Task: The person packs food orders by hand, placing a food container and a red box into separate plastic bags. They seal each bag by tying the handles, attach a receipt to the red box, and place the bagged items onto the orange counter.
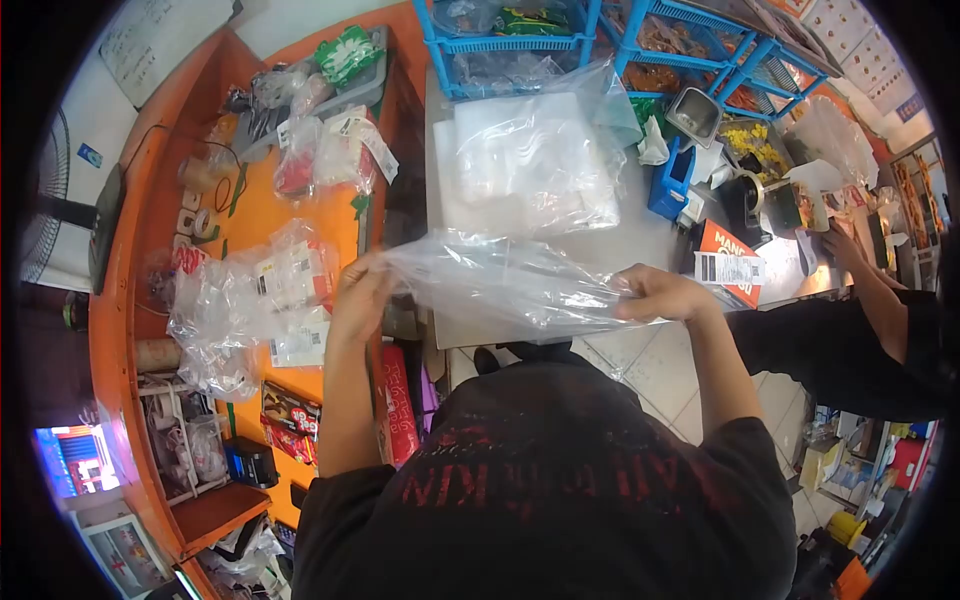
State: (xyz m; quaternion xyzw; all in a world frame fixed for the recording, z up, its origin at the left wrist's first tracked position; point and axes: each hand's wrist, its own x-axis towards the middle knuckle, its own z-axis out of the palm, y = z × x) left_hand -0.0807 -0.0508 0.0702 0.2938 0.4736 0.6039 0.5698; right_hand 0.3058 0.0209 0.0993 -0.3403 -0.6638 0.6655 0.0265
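A clear plastic bag (pixel 510 285) is stretched between my two hands over the front of the grey table (pixel 460 328). My left hand (pixel 362 290) is closed on its left end, and my right hand (pixel 665 295) pinches its right end. Just beyond the bag, a stack of clear plastic bags (pixel 530 165) lies on the table. To the right of that stack stands a blue holder (pixel 671 180). An orange and black box with a white label (pixel 728 262) is near my right hand.
On the orange counter (pixel 340 215) at left lie bagged items with labels (pixel 295 275). Blue racks (pixel 510 45) stand behind the table. At right, a co-worker's arm (pixel 870 285) reaches toward the table, beside a metal container (pixel 694 113).
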